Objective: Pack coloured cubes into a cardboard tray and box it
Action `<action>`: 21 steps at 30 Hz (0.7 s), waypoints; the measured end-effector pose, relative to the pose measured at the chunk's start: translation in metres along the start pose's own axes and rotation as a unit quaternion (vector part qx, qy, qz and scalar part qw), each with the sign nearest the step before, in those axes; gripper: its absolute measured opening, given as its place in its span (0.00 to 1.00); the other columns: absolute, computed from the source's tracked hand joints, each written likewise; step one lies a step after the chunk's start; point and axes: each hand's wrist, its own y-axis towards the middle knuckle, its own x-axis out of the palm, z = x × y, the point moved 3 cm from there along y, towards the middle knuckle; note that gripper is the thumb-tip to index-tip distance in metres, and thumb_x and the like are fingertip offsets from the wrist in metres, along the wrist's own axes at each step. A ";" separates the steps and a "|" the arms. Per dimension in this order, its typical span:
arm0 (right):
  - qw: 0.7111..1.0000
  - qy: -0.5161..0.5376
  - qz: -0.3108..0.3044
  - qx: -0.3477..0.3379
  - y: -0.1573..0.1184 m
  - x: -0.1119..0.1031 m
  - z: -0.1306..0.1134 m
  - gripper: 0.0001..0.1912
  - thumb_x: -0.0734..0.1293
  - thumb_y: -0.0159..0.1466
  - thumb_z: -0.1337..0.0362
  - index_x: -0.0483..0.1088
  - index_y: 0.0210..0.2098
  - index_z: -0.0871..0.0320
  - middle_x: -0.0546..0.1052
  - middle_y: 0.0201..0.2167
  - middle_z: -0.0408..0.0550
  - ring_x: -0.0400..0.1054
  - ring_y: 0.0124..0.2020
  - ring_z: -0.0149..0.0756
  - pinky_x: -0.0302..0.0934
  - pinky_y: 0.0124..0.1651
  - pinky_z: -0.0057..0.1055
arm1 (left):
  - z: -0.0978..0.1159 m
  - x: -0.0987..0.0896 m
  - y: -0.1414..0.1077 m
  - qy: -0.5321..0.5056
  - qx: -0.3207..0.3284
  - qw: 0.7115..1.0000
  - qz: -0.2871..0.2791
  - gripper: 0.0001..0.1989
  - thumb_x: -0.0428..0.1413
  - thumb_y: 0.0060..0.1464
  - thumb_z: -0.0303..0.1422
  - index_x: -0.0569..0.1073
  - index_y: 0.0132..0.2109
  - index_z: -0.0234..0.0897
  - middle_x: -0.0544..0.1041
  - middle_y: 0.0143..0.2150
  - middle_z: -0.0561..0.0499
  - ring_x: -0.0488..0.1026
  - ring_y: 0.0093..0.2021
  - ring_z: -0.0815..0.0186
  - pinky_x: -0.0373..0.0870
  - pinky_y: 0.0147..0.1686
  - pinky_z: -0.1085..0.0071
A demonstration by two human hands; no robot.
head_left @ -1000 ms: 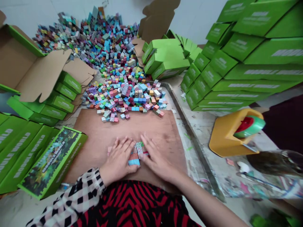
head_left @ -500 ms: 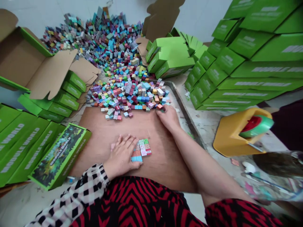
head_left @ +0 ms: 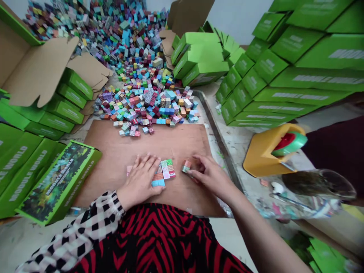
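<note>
My left hand (head_left: 140, 178) lies flat, fingers stretched, over a group of small patterned cubes (head_left: 167, 169) on the brown board (head_left: 122, 142). The cubes sit edge to edge, with blue, orange, green and pink faces, one marked TNT. Part of the group is hidden under my palm. To its right, my right hand (head_left: 209, 172) pinches a short piece of small cubes (head_left: 186, 166) between thumb and forefinger. Orange, white and green faces show on it. This piece is just above or on the board, apart from the group.
A large heap of loose cubes (head_left: 133, 49) spreads beyond the board. Green boxes are stacked at right (head_left: 295, 79), and a printed green box (head_left: 58, 182) stands at left. A yellow tape dispenser (head_left: 256, 155) and a clear plastic cup (head_left: 318, 184) are at right.
My right hand has come back from the heap's edge towards me, bringing the short piece of cubes. My left hand stays on the group. The camera view has shifted slightly.
</note>
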 end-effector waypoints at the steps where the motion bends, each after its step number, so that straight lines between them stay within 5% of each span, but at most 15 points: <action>1: 0.999 -0.028 0.017 -0.008 0.000 -0.003 0.001 0.29 0.68 0.57 0.51 0.65 0.55 0.57 0.73 0.38 0.50 0.70 0.32 0.37 0.64 0.37 0.35 | 0.000 0.000 -0.001 0.008 0.003 1.000 0.006 0.43 0.57 0.51 0.50 0.53 0.67 0.35 0.58 0.67 0.40 0.50 0.68 0.48 0.40 0.66 0.45; 6: 0.996 -0.060 0.007 -0.060 -0.009 -0.001 -0.002 0.29 0.68 0.58 0.51 0.64 0.55 0.56 0.70 0.45 0.53 0.67 0.42 0.42 0.63 0.45 0.40 | 0.001 -0.007 -0.006 0.021 0.022 0.999 0.033 0.44 0.54 0.51 0.57 0.53 0.67 0.37 0.59 0.67 0.40 0.49 0.68 0.45 0.40 0.64 0.41; 11: 0.984 -0.118 0.081 -0.108 -0.012 0.009 -0.013 0.26 0.66 0.58 0.57 0.63 0.55 0.58 0.70 0.45 0.55 0.65 0.45 0.48 0.61 0.47 0.44 | 0.004 -0.014 -0.006 0.007 0.027 0.999 0.035 0.32 0.48 0.58 0.52 0.60 0.64 0.41 0.63 0.64 0.43 0.54 0.66 0.46 0.45 0.63 0.40; 15: 0.975 -0.151 0.085 -0.137 0.003 0.016 -0.022 0.21 0.65 0.57 0.61 0.68 0.50 0.57 0.73 0.43 0.53 0.64 0.46 0.50 0.58 0.49 0.46 | 0.007 -0.012 -0.004 0.005 0.034 0.999 0.027 0.29 0.51 0.58 0.47 0.61 0.63 0.41 0.62 0.65 0.43 0.54 0.66 0.47 0.45 0.63 0.41; 19: 0.983 0.030 0.164 -0.078 0.018 0.018 -0.021 0.19 0.68 0.56 0.53 0.70 0.43 0.57 0.74 0.37 0.50 0.66 0.40 0.45 0.61 0.45 0.45 | 0.006 -0.008 -0.006 0.004 0.024 1.000 0.007 0.36 0.56 0.53 0.47 0.58 0.65 0.39 0.59 0.67 0.43 0.51 0.67 0.47 0.42 0.65 0.42; 21: 0.958 0.194 0.211 -0.025 0.021 0.019 -0.016 0.22 0.68 0.56 0.51 0.67 0.44 0.57 0.74 0.37 0.48 0.68 0.36 0.40 0.64 0.41 0.42 | 0.005 -0.006 -0.007 0.002 0.020 1.000 -0.003 0.39 0.57 0.51 0.46 0.56 0.66 0.38 0.57 0.68 0.42 0.49 0.68 0.46 0.40 0.65 0.42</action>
